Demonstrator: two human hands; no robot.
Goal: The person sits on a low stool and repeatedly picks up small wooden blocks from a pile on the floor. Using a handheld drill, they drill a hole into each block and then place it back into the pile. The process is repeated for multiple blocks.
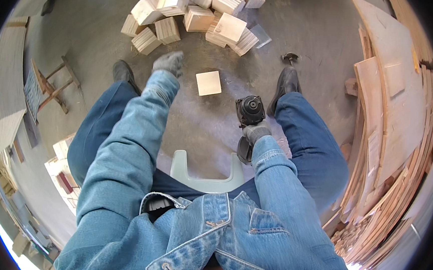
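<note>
An open denim pocket (175, 201) with a dark thing (157, 204) inside lies nearest, just short of a smooth, pale, U-shaped seat (208, 185). Beyond it the right hand (257, 132), in a grey knit glove, has its fingers wrapped round a black, round-headed power tool (251, 110), beside a flat, pale wooden square (208, 83) on the smooth grey floor (192, 126). Farther on, the gloved left hand (168, 62) hangs with fingers bent, whether round anything I cannot tell, near heaped, layered wooden blocks (198, 19).
</note>
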